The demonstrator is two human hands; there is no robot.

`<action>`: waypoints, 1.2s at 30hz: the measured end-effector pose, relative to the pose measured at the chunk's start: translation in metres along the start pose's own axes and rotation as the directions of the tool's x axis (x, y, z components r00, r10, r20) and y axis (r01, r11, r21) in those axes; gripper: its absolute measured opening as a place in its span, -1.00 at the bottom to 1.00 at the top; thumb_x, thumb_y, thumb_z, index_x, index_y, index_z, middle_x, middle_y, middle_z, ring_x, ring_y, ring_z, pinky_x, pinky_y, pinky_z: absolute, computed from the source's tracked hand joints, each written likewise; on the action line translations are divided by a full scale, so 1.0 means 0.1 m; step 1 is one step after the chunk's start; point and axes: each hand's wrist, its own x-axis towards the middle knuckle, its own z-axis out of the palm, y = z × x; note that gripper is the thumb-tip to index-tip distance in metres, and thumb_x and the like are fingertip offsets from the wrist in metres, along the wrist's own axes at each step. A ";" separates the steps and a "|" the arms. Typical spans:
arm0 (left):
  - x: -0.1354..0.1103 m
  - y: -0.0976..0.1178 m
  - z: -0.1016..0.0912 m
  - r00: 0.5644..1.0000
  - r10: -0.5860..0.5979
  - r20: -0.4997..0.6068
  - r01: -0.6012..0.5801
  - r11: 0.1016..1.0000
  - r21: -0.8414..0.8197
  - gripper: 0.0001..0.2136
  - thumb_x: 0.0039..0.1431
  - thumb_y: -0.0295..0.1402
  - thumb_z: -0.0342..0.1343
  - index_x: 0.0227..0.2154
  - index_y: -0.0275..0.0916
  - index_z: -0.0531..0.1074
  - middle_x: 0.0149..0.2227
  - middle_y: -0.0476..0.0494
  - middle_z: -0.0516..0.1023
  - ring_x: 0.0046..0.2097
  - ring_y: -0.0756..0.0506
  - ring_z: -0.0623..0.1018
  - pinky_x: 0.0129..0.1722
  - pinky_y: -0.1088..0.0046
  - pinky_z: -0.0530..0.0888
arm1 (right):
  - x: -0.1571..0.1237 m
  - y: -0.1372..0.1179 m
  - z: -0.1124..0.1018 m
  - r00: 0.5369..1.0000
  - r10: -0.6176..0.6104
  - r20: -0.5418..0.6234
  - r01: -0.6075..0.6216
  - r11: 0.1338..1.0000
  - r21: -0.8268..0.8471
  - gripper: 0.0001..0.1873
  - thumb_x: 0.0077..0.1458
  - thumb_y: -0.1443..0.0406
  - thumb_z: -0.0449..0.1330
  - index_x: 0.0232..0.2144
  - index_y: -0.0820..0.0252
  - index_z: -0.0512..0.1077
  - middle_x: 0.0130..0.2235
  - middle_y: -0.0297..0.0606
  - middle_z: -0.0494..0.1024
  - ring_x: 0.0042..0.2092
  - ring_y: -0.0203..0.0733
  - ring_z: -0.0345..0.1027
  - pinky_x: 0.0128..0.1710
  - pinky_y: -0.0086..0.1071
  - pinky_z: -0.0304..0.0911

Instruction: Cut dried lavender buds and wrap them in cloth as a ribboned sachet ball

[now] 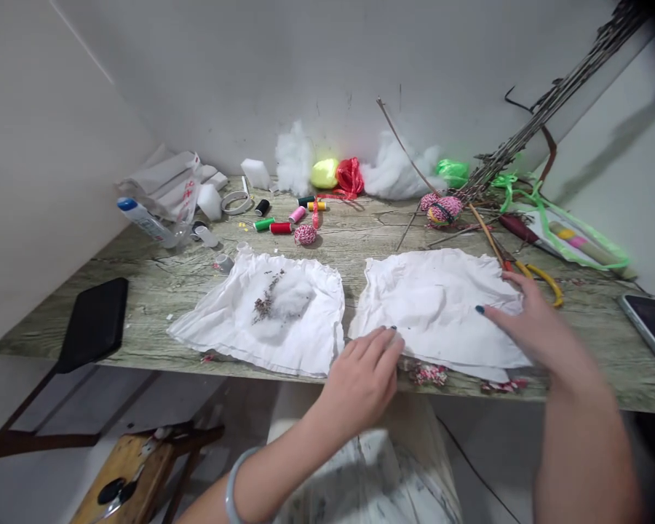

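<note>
Two white cloths lie side by side on the wooden table (158,284). The left cloth (262,313) carries a tuft of white stuffing with dark dried bits on it. My left hand (363,378) rests at the near left corner of the right cloth (437,306), fingers together and pressed on its edge. My right hand (529,320) lies flat on the right side of that cloth, fingers stretched out. Pink-and-white twine pieces (429,374) peek out under the cloth's front edge.
Thread spools (280,227), twine balls (444,209), white stuffing (398,175), a bundle of twigs (546,109), yellow-handled pliers (543,280) and a green ribbon crowd the back. A black phone (94,324) lies at left, another phone (652,324) at right. A stool (136,466) stands below.
</note>
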 end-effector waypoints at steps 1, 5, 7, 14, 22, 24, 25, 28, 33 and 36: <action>0.00 -0.04 -0.01 1.000 -0.018 0.009 0.018 1.000 -0.001 -0.65 0.21 -0.46 -0.06 0.06 -0.29 0.28 0.09 -0.27 0.43 0.15 -0.15 0.39 0.04 0.30 0.40 | 0.07 0.02 -0.10 1.000 0.001 0.013 0.001 0.996 -0.085 -0.32 -0.04 0.10 0.20 0.14 0.11 0.19 0.10 0.02 0.36 -0.04 0.10 0.35 -0.13 -0.19 0.22; 0.04 -0.10 -0.01 0.997 -0.046 0.055 0.046 0.999 -0.006 -0.66 0.19 -0.39 0.02 0.03 -0.27 0.31 0.09 -0.25 0.42 0.15 -0.19 0.39 0.08 0.25 0.39 | 0.27 -0.22 -0.42 1.000 -0.009 0.016 0.014 0.930 -0.367 -0.34 -0.02 0.13 0.20 0.15 0.06 0.19 -0.09 -0.02 0.50 -0.24 0.05 0.40 -0.32 -0.26 0.18; 0.06 -0.08 0.03 0.997 -0.024 0.067 0.025 0.999 -0.022 -0.69 0.20 -0.35 0.02 0.00 -0.25 0.32 0.07 -0.22 0.44 0.14 -0.18 0.40 0.09 0.25 0.38 | 0.29 -0.50 -0.43 0.998 -0.064 0.017 0.065 0.895 -0.441 -0.32 0.00 0.16 0.20 0.17 0.05 0.16 -0.20 -0.05 0.53 -0.31 0.04 0.40 -0.38 -0.29 0.15; 0.08 -0.04 0.06 0.998 0.008 0.057 -0.004 0.997 -0.078 -0.74 0.23 -0.34 -0.02 -0.04 -0.24 0.35 0.04 -0.18 0.46 0.12 -0.16 0.40 0.12 0.23 0.35 | 0.11 -1.31 0.36 0.894 -0.330 0.303 0.371 0.924 -0.088 -0.37 0.05 0.37 0.11 0.19 0.13 0.13 -0.24 -0.14 0.57 -0.28 -0.07 0.46 -0.30 -0.34 0.25; -0.07 -0.20 -0.12 0.991 0.113 -0.070 -0.119 0.989 -0.086 -0.80 0.22 -0.47 -0.06 -0.14 -0.27 0.40 -0.07 -0.18 0.53 0.04 -0.11 0.46 0.00 0.34 0.44 | -0.32 -1.23 0.59 0.917 -0.382 0.109 0.317 0.869 0.381 -0.68 0.20 0.26 -0.02 -0.02 0.05 0.37 -0.04 -0.20 0.49 -0.04 -0.17 0.40 -0.04 -0.27 0.30; -0.07 -0.21 -0.16 0.983 0.149 -0.108 -0.160 0.983 -0.094 -0.82 0.21 -0.47 -0.04 -0.17 -0.28 0.41 -0.09 -0.17 0.54 0.03 -0.10 0.47 -0.03 0.36 0.45 | -0.33 -1.12 0.51 0.929 -0.344 -0.136 0.366 0.908 0.203 -0.71 0.19 0.22 0.01 -0.08 0.03 0.42 -0.02 -0.20 0.44 0.06 -0.10 0.29 0.09 -0.17 0.18; -0.07 -0.20 -0.19 0.978 0.163 -0.127 -0.176 0.979 -0.099 -0.82 0.21 -0.46 -0.04 -0.19 -0.27 0.41 -0.09 -0.17 0.55 0.02 -0.10 0.47 -0.04 0.37 0.45 | -0.32 -1.05 0.50 0.922 -0.319 -0.218 0.349 0.930 0.117 -0.66 0.15 0.20 0.07 -0.03 0.04 0.39 0.01 -0.16 0.40 0.10 -0.05 0.24 0.12 -0.11 0.13; -0.10 -0.22 -0.33 0.964 0.192 -0.185 -0.215 0.971 -0.109 -0.82 0.19 -0.46 -0.04 -0.19 -0.26 0.41 -0.12 -0.16 0.56 -0.01 -0.09 0.49 -0.09 0.38 0.45 | -0.22 -0.83 0.59 0.944 -0.282 -0.172 0.285 0.959 -0.008 -0.28 -0.02 0.11 0.23 0.20 0.05 0.19 0.11 -0.06 0.20 0.15 0.06 0.16 0.13 -0.07 0.13; -0.42 -0.57 -0.71 0.952 0.027 -0.304 -0.049 0.997 -0.065 -0.73 0.14 -0.53 -0.03 -0.10 -0.23 0.38 -0.15 -0.18 0.56 -0.03 -0.11 0.50 -0.06 0.35 0.43 | -0.14 -0.67 0.85 0.935 -0.347 0.071 0.352 0.932 -0.089 -0.43 0.04 0.19 0.14 0.14 -0.05 0.29 0.04 -0.14 0.27 0.07 0.03 0.24 0.07 -0.13 0.18; -0.74 -0.99 -0.97 0.901 -0.285 -0.327 0.319 0.946 0.053 -0.68 0.17 -0.50 -0.04 -0.01 -0.23 0.32 -0.09 -0.24 0.51 -0.02 -0.16 0.48 -0.01 0.26 0.40 | -0.16 -0.72 0.91 0.935 -0.347 0.072 0.350 0.936 -0.042 -0.55 0.07 0.25 0.05 0.04 0.02 0.37 -0.09 -0.17 0.38 -0.02 -0.03 0.29 0.01 -0.17 0.21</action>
